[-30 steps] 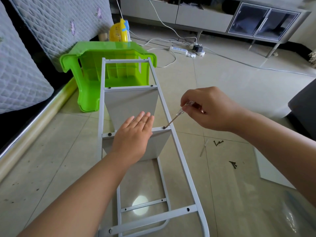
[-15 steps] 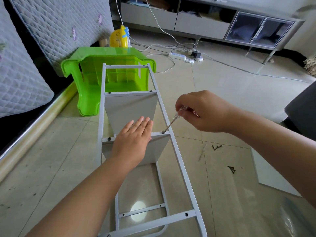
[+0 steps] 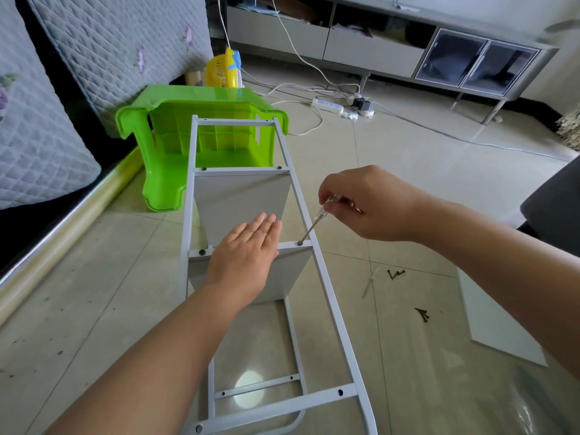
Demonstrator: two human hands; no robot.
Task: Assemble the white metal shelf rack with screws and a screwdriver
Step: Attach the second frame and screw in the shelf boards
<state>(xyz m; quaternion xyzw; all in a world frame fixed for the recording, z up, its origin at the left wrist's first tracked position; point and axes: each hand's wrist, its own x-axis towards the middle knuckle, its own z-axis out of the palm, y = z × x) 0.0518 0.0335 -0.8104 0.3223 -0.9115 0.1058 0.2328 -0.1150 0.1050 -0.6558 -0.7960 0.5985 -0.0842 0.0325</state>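
The white metal shelf rack (image 3: pixel 329 296) lies on its side on the tiled floor, running from the near edge away from me. My left hand (image 3: pixel 244 259) presses flat on the middle crossbar and its white shelf panel (image 3: pixel 241 199). My right hand (image 3: pixel 367 205) grips a small clear-handled screwdriver (image 3: pixel 317 221). Its tip sits on a screw (image 3: pixel 300 243) at the right end of that crossbar. Loose black screws (image 3: pixel 396 274) lie on the floor to the right, with more black screws (image 3: pixel 422 313) nearer me.
A green plastic stool (image 3: pixel 163 171) lies tipped behind the rack's far end. A quilted mattress (image 3: pixel 47 127) leans at the left. A white panel (image 3: pixel 499 318) lies on the floor at the right. A power strip (image 3: pixel 328 105) and cables cross the floor before a grey cabinet (image 3: pixel 376 51).
The view has tilted, so the rack sits lower in frame. Both hands keep their places on the crossbar and screwdriver, with the tip staying on the screw.
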